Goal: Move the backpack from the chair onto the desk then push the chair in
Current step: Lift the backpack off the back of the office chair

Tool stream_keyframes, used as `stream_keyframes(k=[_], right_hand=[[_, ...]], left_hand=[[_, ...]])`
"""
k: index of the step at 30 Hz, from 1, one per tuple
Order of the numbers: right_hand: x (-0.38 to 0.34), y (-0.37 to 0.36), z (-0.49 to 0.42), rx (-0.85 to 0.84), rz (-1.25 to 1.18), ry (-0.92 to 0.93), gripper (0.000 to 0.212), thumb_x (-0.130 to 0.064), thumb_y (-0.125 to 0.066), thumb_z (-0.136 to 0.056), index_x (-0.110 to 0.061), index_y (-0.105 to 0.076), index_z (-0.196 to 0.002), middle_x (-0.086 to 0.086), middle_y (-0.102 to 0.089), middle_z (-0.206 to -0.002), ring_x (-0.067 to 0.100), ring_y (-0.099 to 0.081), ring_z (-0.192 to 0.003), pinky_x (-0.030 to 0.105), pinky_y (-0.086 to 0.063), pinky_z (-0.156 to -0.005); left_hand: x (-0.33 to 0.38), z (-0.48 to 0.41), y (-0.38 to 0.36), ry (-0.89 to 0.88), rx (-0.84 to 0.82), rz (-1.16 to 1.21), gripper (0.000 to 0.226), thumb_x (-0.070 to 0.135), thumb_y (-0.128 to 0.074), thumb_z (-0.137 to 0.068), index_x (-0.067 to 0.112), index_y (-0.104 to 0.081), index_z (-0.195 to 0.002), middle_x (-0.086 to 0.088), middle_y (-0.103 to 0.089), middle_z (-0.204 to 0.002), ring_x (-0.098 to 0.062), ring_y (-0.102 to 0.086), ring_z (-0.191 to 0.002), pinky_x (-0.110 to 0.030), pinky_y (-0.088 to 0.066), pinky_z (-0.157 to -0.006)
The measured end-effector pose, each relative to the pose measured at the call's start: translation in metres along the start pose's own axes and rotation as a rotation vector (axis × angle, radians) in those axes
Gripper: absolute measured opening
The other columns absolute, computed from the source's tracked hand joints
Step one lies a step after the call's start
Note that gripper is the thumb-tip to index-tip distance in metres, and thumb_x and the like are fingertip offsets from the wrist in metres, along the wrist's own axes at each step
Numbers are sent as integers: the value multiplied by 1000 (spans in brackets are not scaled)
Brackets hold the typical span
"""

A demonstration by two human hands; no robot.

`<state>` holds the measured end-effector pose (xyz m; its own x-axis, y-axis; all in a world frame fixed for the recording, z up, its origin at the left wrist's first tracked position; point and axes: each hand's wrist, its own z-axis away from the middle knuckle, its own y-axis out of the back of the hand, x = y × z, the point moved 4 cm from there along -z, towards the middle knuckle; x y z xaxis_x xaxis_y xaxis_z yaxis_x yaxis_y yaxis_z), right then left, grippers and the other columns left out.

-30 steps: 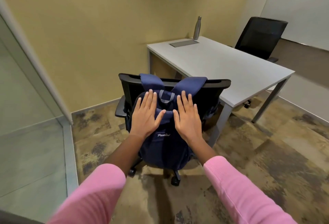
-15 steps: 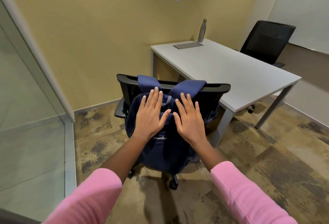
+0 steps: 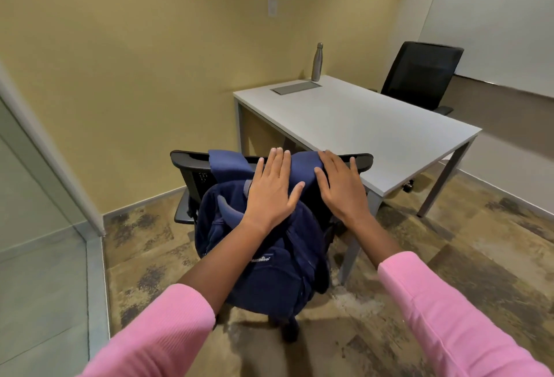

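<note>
Grip spread: two hands, left hand [image 3: 271, 189] and right hand [image 3: 341, 189], flat on one backpack [image 3: 263, 256]; two chairs.

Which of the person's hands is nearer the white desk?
The right. The right hand lies on the backpack's strap beside the white desk's near corner; the left hand rests on the backpack, farther from it.

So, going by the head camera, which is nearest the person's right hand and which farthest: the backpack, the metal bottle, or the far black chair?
1. Backpack: right hand lies on its strap.
2. Metal bottle: desk's far left corner.
3. Far black chair: behind the desk, to the right; too close to the bottle to rank firmly.
</note>
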<state>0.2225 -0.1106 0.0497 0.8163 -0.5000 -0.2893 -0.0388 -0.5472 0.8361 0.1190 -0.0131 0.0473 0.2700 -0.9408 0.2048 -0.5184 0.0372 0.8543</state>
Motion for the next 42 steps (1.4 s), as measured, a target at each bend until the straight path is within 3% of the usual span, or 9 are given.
stream_keyframes(k=[4, 8, 14, 20, 24, 31, 36, 39, 42], right_hand=[[13, 2, -1, 58, -23, -7, 52, -35, -26, -93, -6, -43, -132, 16, -56, -129, 29, -49, -122, 42, -22, -112], [34, 5, -3, 94, -13, 1, 55, -40, -23, -90, -7, -55, -119, 13, -64, -117, 29, -55, -112, 44, -33, -105], [66, 15, -21, 125, -129, -51, 47, -31, -24, -92, -6, -63, -91, 10, -67, -93, 19, -51, -84, 39, -37, -94], [97, 26, -46, -11, -259, -44, 36, -24, -37, -96, -8, -69, -91, 10, -67, -95, 19, -54, -84, 26, -36, -72], [107, 35, -76, -96, -378, -56, 37, -23, -42, -95, -8, -72, -80, 13, -72, -94, 26, -63, -87, 31, -45, -77], [97, 0, -115, -583, -383, 54, 37, -31, -39, -95, -11, -69, -100, 15, -65, -114, 20, -56, -93, 29, -42, -83], [78, -24, -125, -873, -330, 116, 46, -41, -30, -97, -14, -59, -121, 11, -54, -132, 24, -51, -117, 36, -36, -102], [71, -36, -125, -1054, -367, 95, 50, -43, -24, -98, -16, -46, -133, 1, -47, -131, 15, -44, -120, 26, -30, -96], [75, -48, -127, -1116, -372, 65, 51, -46, -21, -97, -19, -44, -133, 0, -43, -134, 18, -42, -124, 28, -30, -98]], left_hand=[[10, -19, -4, 29, 15, 5, 80, 56, -15, -83, -4, -34, -132, -24, -43, -136, -36, -19, -138, -43, -13, -114], [25, -41, -7, 87, -83, -74, 65, 51, -30, -92, -3, -41, -125, -23, -50, -129, -36, -17, -138, -44, -17, -111], [41, -76, -15, 175, -186, -107, 68, 61, -36, -86, -1, -52, -112, -19, -58, -115, -32, -51, -108, -39, -42, -85], [46, -105, -33, 307, -434, -51, 70, 68, -40, -80, 6, -52, -110, -15, -57, -116, -32, -56, -102, -36, -41, -74], [50, -108, -37, 281, -401, -41, 51, 52, -40, -88, 7, -53, -108, -16, -57, -113, -33, -55, -98, -36, -38, -73], [52, -102, -32, 258, -329, -48, 46, 47, -43, -87, 8, -54, -109, -13, -63, -106, -31, -58, -94, -33, -37, -68], [45, -94, -25, 231, -276, -35, 50, 53, -41, -80, 13, -57, -104, -12, -66, -98, -31, -59, -87, -32, -35, -61], [38, -90, -20, 220, -253, -33, 67, 61, -31, -68, 23, -56, -117, -8, -67, -107, -29, -60, -94, -34, -43, -67], [29, -87, -17, 288, -280, -39, 71, 62, -35, -68, 21, -53, -122, -7, -63, -119, -28, -57, -106, -34, -43, -78]])
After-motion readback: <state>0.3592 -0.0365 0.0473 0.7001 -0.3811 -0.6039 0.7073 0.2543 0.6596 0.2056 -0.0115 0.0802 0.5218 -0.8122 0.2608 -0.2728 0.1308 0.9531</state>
